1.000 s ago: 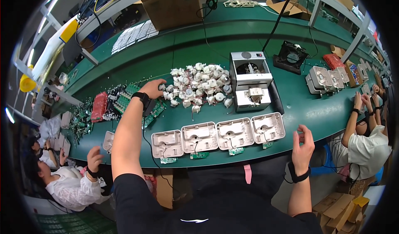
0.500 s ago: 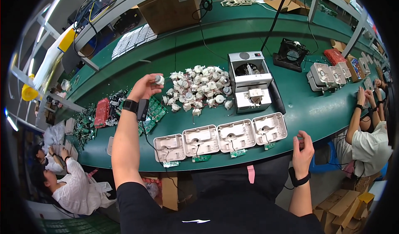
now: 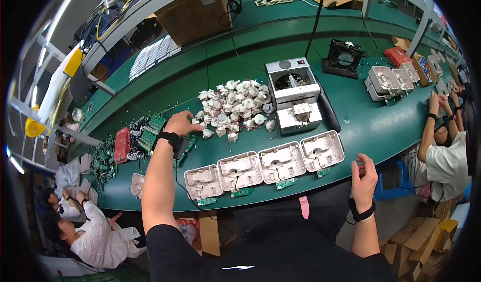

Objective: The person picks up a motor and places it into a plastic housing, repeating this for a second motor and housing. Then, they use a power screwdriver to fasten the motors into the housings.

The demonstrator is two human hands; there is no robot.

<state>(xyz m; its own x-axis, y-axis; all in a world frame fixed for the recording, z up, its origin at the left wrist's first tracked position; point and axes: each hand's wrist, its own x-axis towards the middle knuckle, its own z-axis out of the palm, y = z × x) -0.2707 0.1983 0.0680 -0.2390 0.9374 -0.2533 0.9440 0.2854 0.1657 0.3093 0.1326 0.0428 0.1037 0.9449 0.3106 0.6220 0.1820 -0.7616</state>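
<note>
My left hand (image 3: 183,124) is at the left edge of a heap of small white round parts with thin wires (image 3: 230,106). Its thumb and forefinger close around one white round part (image 3: 197,121), partly covered by the fingers. In front of me stand several off-white plastic housings (image 3: 238,171) in a row, open side up, each with a small green circuit board (image 3: 242,193) at its near edge. My right hand (image 3: 365,174) hovers beyond the row's right end, fingers loosely bent and apart, with nothing in it.
Behind the row stands a white and grey machine (image 3: 295,96), with a black fan (image 3: 346,59) farther right. Circuit boards (image 3: 150,134) and a red bag (image 3: 122,145) lie left. More housings (image 3: 385,81) are stacked right. Co-workers sit on both sides.
My left hand has come down from above the heap's left side to its edge, now with the palm downward. The right hand has hardly moved. The view has shifted slightly.
</note>
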